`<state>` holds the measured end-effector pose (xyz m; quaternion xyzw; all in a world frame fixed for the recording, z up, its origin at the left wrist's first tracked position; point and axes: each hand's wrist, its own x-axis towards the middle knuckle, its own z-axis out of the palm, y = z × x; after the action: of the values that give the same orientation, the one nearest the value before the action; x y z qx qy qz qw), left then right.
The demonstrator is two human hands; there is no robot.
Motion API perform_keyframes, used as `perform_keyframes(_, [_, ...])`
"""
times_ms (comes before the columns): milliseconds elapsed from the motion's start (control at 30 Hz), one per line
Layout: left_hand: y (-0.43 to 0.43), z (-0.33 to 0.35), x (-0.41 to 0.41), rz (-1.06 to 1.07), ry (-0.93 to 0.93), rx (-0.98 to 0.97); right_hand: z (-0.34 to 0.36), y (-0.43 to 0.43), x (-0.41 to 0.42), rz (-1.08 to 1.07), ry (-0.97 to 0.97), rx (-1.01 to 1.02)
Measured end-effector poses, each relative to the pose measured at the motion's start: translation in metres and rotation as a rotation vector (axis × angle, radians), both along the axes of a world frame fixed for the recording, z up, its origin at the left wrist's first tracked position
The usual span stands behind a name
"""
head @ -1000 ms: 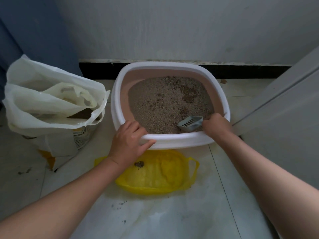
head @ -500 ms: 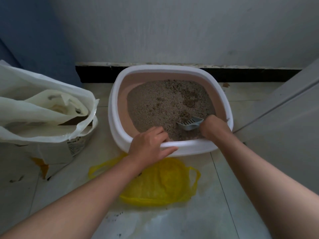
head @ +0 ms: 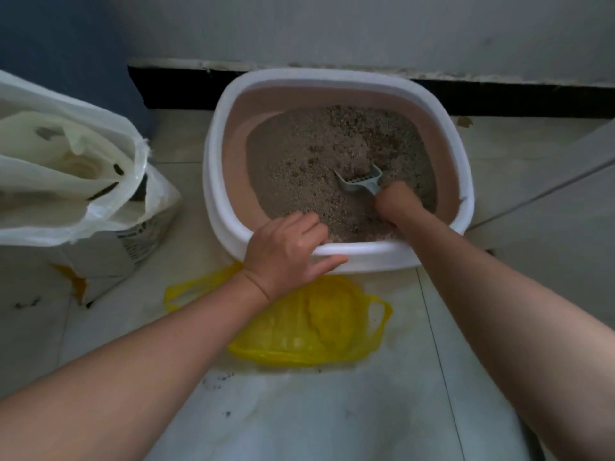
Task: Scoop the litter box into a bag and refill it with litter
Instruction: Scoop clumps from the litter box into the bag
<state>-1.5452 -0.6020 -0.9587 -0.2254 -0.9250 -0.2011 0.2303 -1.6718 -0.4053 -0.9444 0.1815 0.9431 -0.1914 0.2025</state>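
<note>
A litter box [head: 442,104] with a white rim and pink inside stands on the floor against the wall, filled with grey-brown litter [head: 309,161] that has darker clumps toward the back. My right hand [head: 397,204] grips the handle of a grey slotted scoop [head: 361,181], whose blade is dug into the litter at the middle right. My left hand [head: 286,252] grips the box's near rim, fingers curled inside and thumb along the outside. A yellow plastic bag [head: 316,327] lies flat on the floor just in front of the box.
A large white sack of litter [head: 70,181] stands open at the left, on the tiled floor [head: 332,410]. A grey door or panel [head: 549,207] closes off the right side. A black skirting board [head: 173,91] runs along the wall behind. Dark crumbs lie scattered on the tiles.
My right hand has pushed the scoop further into the box, toward the middle of the litter. My left hand has slid right along the near rim. The camera has moved closer.
</note>
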Motion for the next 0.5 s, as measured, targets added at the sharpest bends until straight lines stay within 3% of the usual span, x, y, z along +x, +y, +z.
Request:
perform_keyframes(300, [0.001, -0.002, 0.000, 0.015, 0.013, -0.026, -0.018, -0.006, -0.008, -0.022, -0.041, -0.148])
perform_keyframes(500, [0.001, -0.004, 0.000, 0.018, 0.036, -0.035, -0.014, -0.004, -0.007, -0.004, 0.107, -0.184])
